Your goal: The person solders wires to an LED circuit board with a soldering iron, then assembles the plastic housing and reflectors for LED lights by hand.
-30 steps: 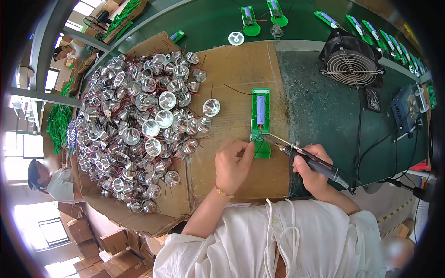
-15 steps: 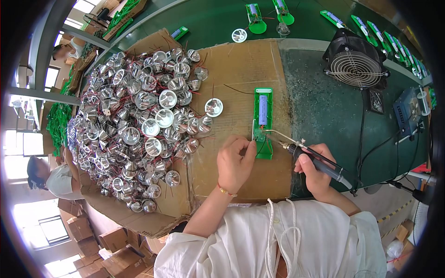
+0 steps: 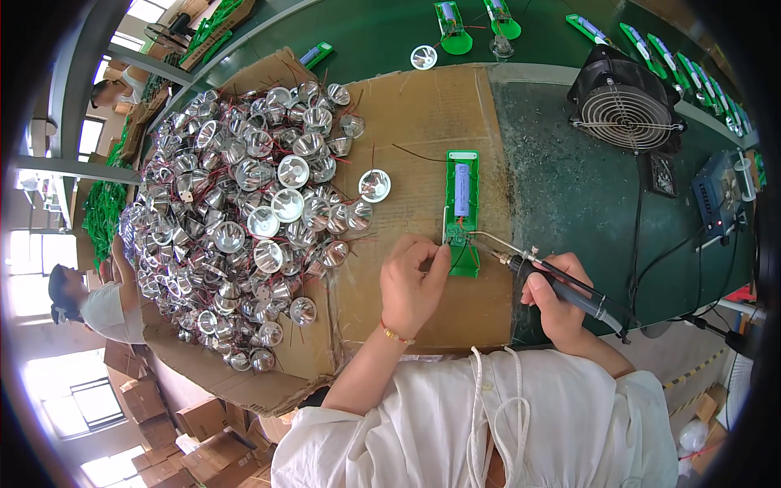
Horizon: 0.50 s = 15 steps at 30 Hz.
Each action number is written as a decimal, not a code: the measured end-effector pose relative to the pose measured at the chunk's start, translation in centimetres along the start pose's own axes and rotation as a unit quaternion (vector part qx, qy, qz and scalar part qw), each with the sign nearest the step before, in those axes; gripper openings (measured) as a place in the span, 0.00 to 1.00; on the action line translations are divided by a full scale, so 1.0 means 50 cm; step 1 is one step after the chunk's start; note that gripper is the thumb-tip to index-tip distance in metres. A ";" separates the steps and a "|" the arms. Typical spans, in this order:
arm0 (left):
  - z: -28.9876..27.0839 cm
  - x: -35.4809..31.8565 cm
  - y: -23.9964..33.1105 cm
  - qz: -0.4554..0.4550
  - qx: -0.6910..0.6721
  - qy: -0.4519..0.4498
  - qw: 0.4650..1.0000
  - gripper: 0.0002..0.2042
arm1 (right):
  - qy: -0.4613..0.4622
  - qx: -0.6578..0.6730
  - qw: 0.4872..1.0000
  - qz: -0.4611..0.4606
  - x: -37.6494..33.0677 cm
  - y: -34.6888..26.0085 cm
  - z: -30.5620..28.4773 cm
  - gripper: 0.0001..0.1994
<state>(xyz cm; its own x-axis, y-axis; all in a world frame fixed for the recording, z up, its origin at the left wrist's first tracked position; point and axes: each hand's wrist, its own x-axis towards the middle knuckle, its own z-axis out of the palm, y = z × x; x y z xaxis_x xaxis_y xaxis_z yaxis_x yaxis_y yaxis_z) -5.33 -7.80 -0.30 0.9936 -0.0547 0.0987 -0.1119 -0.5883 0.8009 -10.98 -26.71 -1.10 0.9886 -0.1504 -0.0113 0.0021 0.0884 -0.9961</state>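
A green plastic case [image 3: 462, 156] lies lengthwise on the cardboard in front of me. It holds a purple cylindrical battery cell [image 3: 461, 191] and, below that, a small green circuit board [image 3: 457, 237] with thin wires. My left hand [image 3: 413, 281] is closed in a pinch at the case's left edge, beside the board; what its fingertips hold is too small to make out. My right hand [image 3: 557, 297] grips a soldering iron [image 3: 569, 293] with a thin curved metal tube [image 3: 496, 241] along it. The iron and tube point left at the board.
A big heap of silver reflector cups [image 3: 244, 203] with red wires fills the cardboard at left. One loose reflector [image 3: 374, 185] lies beside it. A black fan [image 3: 626, 114] and a blue soldering station [image 3: 720, 199] stand at right. More green cases [image 3: 643, 49] line the back; a co-worker [image 3: 102, 305] is at far left.
The soldering iron and its tube have shifted slightly to the right. My left hand stays pinched at the case. The co-worker at far left has moved an arm.
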 end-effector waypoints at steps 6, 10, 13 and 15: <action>0.001 0.001 0.001 0.001 -0.002 -0.003 1.000 0.05 | -0.012 -0.003 1.000 -0.004 0.006 0.001 0.007 0.07; 0.001 0.000 -0.004 0.003 -0.006 -0.002 1.000 0.05 | -0.014 0.005 1.000 -0.001 0.007 0.016 0.011 0.07; 0.001 0.000 -0.003 0.004 -0.001 -0.005 1.000 0.05 | -0.024 -0.001 1.000 0.001 0.007 0.019 0.008 0.07; 0.000 -0.001 -0.002 -0.001 -0.006 -0.004 1.000 0.05 | -0.018 -0.001 1.000 0.000 0.006 0.015 0.010 0.07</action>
<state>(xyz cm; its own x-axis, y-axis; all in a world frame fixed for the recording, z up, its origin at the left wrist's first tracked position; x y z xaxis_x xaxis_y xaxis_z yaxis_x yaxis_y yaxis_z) -5.38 -7.74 -0.38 0.9939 -0.0610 0.0920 -0.1103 -0.5780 0.8085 -10.62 -26.21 -1.80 0.9933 -0.1157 -0.0078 0.0023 0.0865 -0.9962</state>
